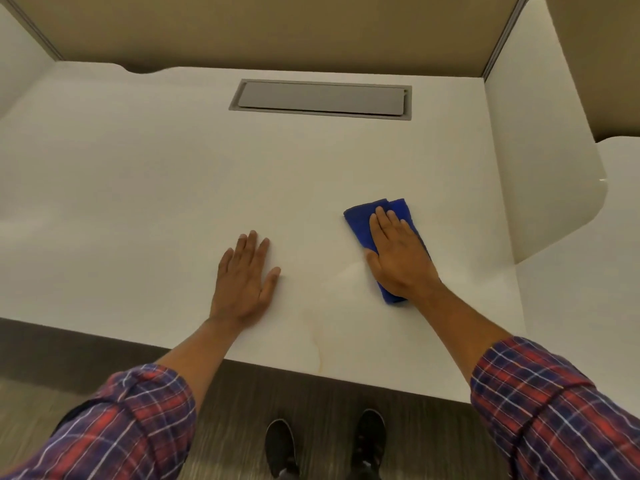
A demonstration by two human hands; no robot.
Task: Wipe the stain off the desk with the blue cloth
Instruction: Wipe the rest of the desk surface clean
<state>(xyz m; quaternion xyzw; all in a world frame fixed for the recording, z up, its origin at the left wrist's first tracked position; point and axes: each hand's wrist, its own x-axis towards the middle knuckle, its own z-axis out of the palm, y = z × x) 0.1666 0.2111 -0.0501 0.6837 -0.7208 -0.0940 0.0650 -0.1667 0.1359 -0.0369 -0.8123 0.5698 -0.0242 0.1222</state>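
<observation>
A folded blue cloth [360, 220] lies on the white desk [138, 188], right of the middle. My right hand [398, 258] lies flat on top of the cloth and presses it down, fingers together and pointing away from me. My left hand [244, 282] rests palm down on the bare desk, fingers spread, holding nothing. A faint yellowish stain [322, 327] runs across the desk between my hands, from beside the cloth down to the front edge.
A grey cable-hatch cover [320, 98] is set into the desk near its back. A beige partition [277, 29] stands behind, and a white side panel [540, 150] on the right. Below the desk's front edge are wood-grain floor and my two dark shoes [280, 445].
</observation>
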